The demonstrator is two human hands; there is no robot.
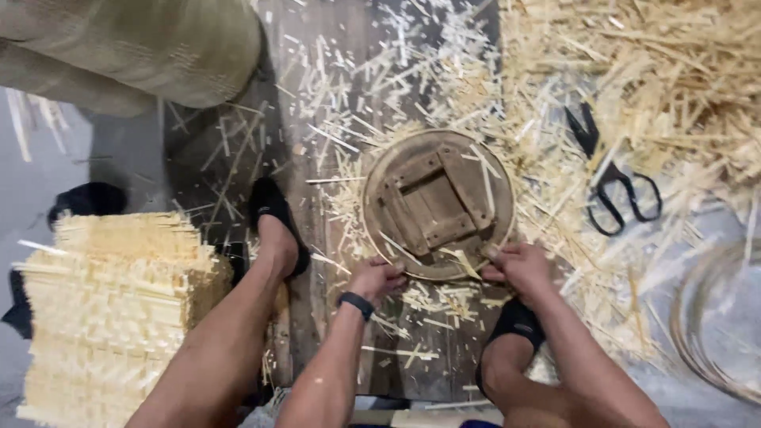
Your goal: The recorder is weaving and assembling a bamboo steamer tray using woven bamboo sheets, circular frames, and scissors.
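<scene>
A round wooden form (438,203) with a square block frame on top lies on a dark wooden board (333,103), with a thin bamboo strip hoop around its rim. My left hand (375,279), with a black wristband, grips the near left rim of the form. My right hand (517,265) pinches the hoop strip at the near right rim. Both hands press against the edge closest to me. My two feet in black slippers rest on either side of my arms.
Black scissors (610,178) lie to the right among heaps of pale bamboo shavings (658,71). A stack of cut bamboo strips (111,309) stands at the left. A woven roll (135,47) sits top left. Coiled strip hoops (713,317) lie at the right edge.
</scene>
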